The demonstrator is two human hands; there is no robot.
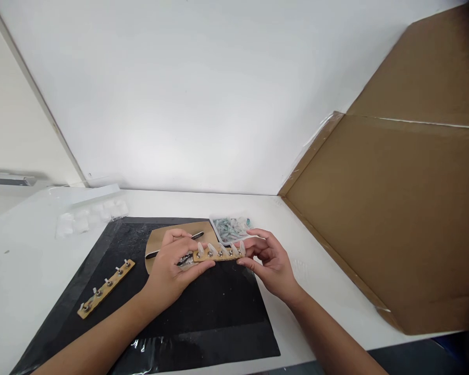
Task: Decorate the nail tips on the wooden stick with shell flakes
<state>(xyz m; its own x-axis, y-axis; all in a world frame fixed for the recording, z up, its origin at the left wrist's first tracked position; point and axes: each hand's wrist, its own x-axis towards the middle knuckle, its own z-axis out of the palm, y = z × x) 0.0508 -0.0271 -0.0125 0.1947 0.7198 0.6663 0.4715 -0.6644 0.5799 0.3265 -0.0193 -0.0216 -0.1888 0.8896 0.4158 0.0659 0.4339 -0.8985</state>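
Observation:
A narrow tan strip (220, 255), bearing a row of metal fittings with clear, leaf-shaped plastic pieces standing in them, is held level above the black mat. My left hand (175, 263) pinches its left end between thumb and fingers. At the other end, my right hand (268, 260) has thumb and fingers closed on the strip by the last clear piece. A second, similar strip (107, 287) lies slanted on the mat to the left, with small pale pegs in its fittings. Behind my left hand, partly hidden, are black-and-silver tweezers (197, 236) on a brown card (160, 240).
A clear tray (232, 229) of small greenish and clear pieces stands behind the hands. The black mat (219, 312) covers part of the white table (297, 323). Clear packaging with white lumps (91, 217) lies at back left. Cardboard panels (394, 208) stand along the right.

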